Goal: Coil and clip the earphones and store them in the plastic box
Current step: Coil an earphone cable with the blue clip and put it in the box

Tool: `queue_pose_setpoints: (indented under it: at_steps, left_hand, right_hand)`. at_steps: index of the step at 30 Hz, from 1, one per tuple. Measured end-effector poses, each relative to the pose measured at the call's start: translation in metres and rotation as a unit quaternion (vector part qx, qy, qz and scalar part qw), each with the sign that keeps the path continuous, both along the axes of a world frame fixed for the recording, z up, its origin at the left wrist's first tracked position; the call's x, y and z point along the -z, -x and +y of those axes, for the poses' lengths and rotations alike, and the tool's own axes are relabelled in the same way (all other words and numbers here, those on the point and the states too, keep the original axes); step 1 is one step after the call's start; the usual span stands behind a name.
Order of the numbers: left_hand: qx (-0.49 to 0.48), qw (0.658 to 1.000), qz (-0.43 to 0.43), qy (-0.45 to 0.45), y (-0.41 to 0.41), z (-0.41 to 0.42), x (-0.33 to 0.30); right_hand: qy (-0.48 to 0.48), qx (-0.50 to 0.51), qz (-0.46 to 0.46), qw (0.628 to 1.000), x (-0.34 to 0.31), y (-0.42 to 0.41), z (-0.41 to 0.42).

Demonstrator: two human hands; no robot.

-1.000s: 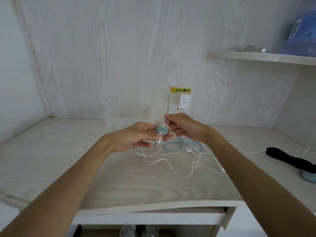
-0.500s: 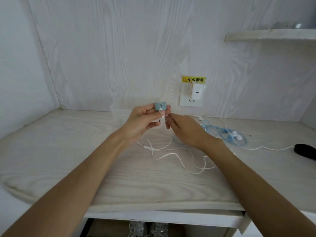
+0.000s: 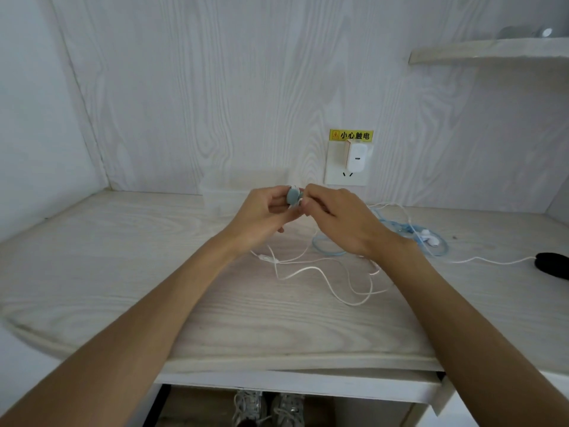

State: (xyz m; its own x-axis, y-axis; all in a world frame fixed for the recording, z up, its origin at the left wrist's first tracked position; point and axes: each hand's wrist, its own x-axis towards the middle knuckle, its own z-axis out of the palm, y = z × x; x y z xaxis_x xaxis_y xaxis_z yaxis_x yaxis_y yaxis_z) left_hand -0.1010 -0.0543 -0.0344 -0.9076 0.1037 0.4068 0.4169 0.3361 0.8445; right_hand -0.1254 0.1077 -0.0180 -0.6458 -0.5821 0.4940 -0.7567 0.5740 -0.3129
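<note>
White earphones [image 3: 311, 269]: one set, cord sprawled in loose loops on the desk [image 3: 123, 272], upper end rising to the two hands. Second set, blue earphones [image 3: 400, 229], coiled farther right, near the wall, white buds resting on the coil. One blue-grey clip [image 3: 292, 195], raised above the desk between the hands. Left hand [image 3: 264, 211]: fingers curled, thumb and fingertips pinching the clip. Right hand [image 3: 335, 217]: fingers curled, tips pinched on the white cord right beside the clip, touching it. One plastic box [image 3: 234, 189], clear, against the back wall just behind the left hand, edges faint and hard to separate from the wall; contents impossible to judge. One wall socket [image 3: 335, 177] behind the right hand, one white charger [image 3: 357, 157] plugged in, one yellow warning label [image 3: 351, 135] above. One shelf [image 3: 492, 50] upper right, cut off by the frame, blurred object on top. One black object [image 3: 552, 265] at the right edge, cut off, unidentifiable, thin white cable running to it. Two shoes [image 3: 268, 408] under the desk, partly cropped at the bottom. White earbuds themselves hidden or too small to pick out; part of the cord concealed under the right wrist.
</note>
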Motion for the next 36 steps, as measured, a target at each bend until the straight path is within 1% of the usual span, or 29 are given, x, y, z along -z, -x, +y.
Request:
queue_pose_setpoints:
  at_steps: [3,7,11,14,16,18,21,24,26,27,29,31,33,36]
  left_hand:
    - [0.036,0.999,-0.029,0.009,-0.002,0.001,-0.002]
    - [0.086,0.993,-0.081,0.021,-0.007,0.004,-0.003]
    - [0.104,0.988,-0.113,0.021,-0.011,0.004,-0.008]
    - [0.107,0.987,-0.120,0.007,-0.013,0.004,-0.011]
    - [0.112,0.986,-0.123,0.005,-0.015,0.003,-0.012]
    - [0.127,0.981,-0.145,-0.001,-0.017,0.003,-0.014]
    - [0.169,0.965,-0.192,-0.052,-0.017,0.003,-0.018]
    - [0.191,0.949,-0.195,-0.158,-0.016,0.003,-0.022]
    - [0.177,0.934,-0.183,-0.249,-0.014,0.003,-0.022]
    - [0.155,0.930,-0.172,-0.286,-0.012,0.002,-0.021]
    - [0.095,0.934,-0.140,-0.316,-0.006,-0.003,-0.018]
    - [0.039,0.951,-0.110,-0.286,-0.001,-0.008,-0.015]
    - [-0.003,0.970,-0.087,-0.229,0.000,-0.009,-0.012]
    - [-0.030,0.990,-0.065,-0.125,-0.001,-0.005,-0.009]
  right_hand:
    - [0.040,0.001,-0.016,0.999,-0.001,0.005,0.004]
    - [0.081,0.014,0.005,0.997,0.000,0.012,0.010]
    - [0.105,0.013,-0.001,0.994,-0.001,0.018,0.016]
    - [0.128,-0.002,-0.043,0.991,-0.005,0.018,0.019]
    - [0.153,-0.011,-0.087,0.984,-0.009,0.015,0.021]
    - [0.185,-0.022,-0.137,0.973,-0.013,0.012,0.023]
    - [0.221,-0.033,-0.199,0.954,-0.013,0.009,0.020]
    - [0.220,-0.031,-0.230,0.948,-0.004,0.010,0.007]
    - [0.179,-0.014,-0.207,0.962,0.004,0.009,-0.002]
    - [0.151,-0.007,-0.186,0.971,0.008,0.009,-0.006]
    - [0.093,-0.001,-0.146,0.985,0.014,0.009,-0.009]
    - [0.044,0.002,-0.124,0.991,0.016,0.008,-0.007]
    - [0.008,0.009,-0.102,0.995,0.013,0.006,-0.003]
    - [0.005,0.018,-0.073,0.997,0.004,0.003,0.003]
